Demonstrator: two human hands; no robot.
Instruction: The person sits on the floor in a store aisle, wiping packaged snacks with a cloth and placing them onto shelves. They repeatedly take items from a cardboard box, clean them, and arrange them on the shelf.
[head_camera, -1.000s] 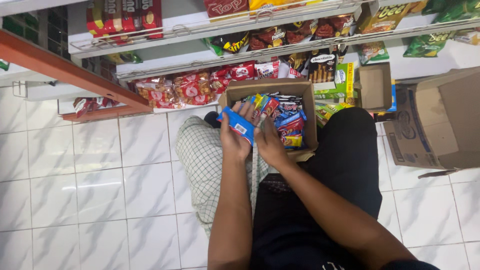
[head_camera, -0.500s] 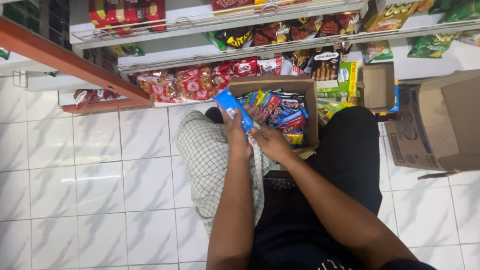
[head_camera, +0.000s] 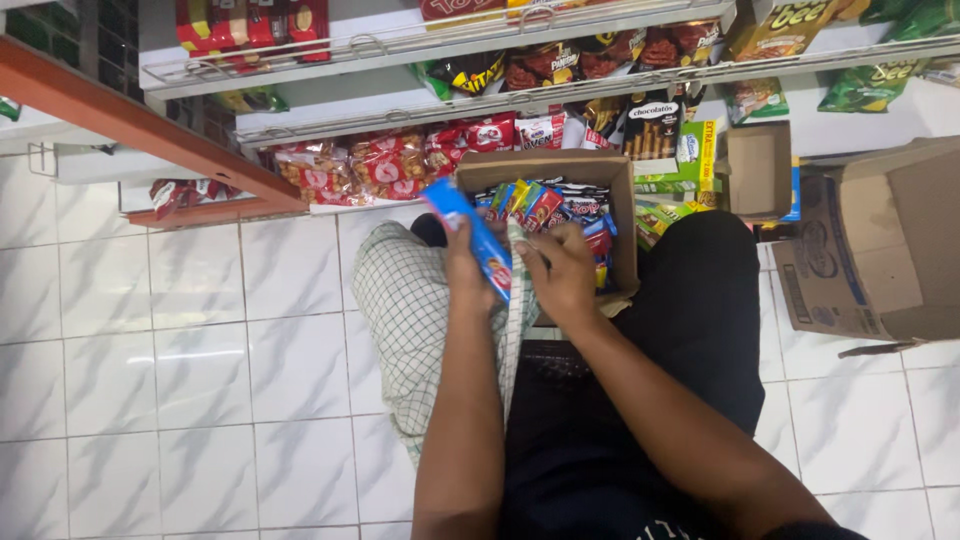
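Your left hand (head_camera: 468, 268) grips a long blue snack packet (head_camera: 472, 232). Your right hand (head_camera: 560, 275) rests at the open brown cardboard box (head_camera: 622, 215) of colourful packets on your lap.

Bare forearms, a dark top, black trousers and a white checked cloth (head_camera: 405, 310) on one leg.

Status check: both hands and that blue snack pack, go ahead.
Left hand gripping blue snack pack, lifted over the open cardboard box. Right hand beside it at the box's packets. Nothing blocking.

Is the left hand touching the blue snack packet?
Touching. The head view shows the left hand wrapped around the blue snack packet, fingers closed on it, above the open cardboard box.
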